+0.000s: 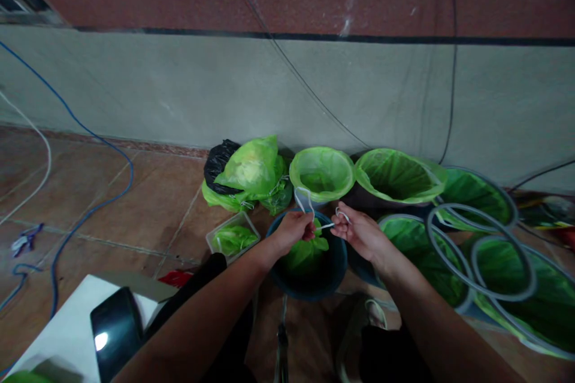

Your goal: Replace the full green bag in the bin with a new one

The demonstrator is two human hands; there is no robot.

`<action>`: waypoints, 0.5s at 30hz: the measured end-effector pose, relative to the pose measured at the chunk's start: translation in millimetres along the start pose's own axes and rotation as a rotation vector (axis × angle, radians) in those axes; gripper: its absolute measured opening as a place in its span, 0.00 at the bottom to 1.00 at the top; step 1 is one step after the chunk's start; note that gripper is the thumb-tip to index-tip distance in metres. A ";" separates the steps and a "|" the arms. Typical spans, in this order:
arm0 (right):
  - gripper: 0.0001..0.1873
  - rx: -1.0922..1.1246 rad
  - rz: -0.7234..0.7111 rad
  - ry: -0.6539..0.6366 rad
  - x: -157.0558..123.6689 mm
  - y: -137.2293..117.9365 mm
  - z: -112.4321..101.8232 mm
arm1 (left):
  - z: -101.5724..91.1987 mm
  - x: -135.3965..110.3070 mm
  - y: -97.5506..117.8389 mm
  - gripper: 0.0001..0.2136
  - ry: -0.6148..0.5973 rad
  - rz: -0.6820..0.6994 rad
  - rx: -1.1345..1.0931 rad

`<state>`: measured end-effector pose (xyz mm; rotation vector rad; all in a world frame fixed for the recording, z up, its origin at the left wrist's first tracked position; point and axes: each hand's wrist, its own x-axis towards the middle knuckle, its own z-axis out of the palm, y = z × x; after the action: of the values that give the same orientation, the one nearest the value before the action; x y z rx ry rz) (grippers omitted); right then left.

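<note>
Downward from the head, the view takes in a grey rendered wall [287, 96] meeting a brown tiled floor [148, 203], with a blue cable [92, 215] and a white cable [40, 155] trailing across the tiles on the left. Along the foot of the wall stands a cluster of round containers lined with bright green plastic bags [322, 175], and grey rubber rings [476, 245] lie on those to the right. Further left, a bundled green bag [249, 170] sits against a black bin bag [219, 164], and a clear plastic tray [232, 238] holding green plastic lies just in front of them. Directly below the hands stands a dark blue bucket [330, 269], with a green liner [305, 254] bunched inside it. The left hand [294, 230] and right hand [359, 233] hover close together over the bucket's rim, and a thin white wire [327, 225] runs between them. The left hand is closed around it, fingers curled, with a bend of the wire rising above the knuckles. The right hand pinches the other end between thumb and fingertips, its remaining fingers loosely parted. The wire's exact material is too small to tell.
</note>
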<state>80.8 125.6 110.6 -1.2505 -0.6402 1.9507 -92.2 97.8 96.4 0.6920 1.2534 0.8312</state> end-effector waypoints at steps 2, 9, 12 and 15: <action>0.22 -0.001 0.002 0.001 -0.4 -0.2 0.8 | -0.2 -0.8 0.2 0.17 -0.001 0.008 0.003; 0.24 -0.055 -0.029 -0.018 -3.6 -1.2 6.2 | -2.2 -0.1 -1.2 0.15 -0.014 0.049 0.003; 0.22 -0.124 -0.079 -0.065 -8.3 0.2 13.3 | -3.3 0.8 -2.3 0.05 -0.076 0.099 0.027; 0.20 -0.195 -0.128 -0.188 -14.5 3.0 21.1 | -2.7 -1.0 -2.3 0.05 -0.230 0.183 0.099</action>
<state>64.5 111.8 125.0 -1.1179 -1.0020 1.9489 -94.6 95.8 94.4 0.9657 1.0392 0.8162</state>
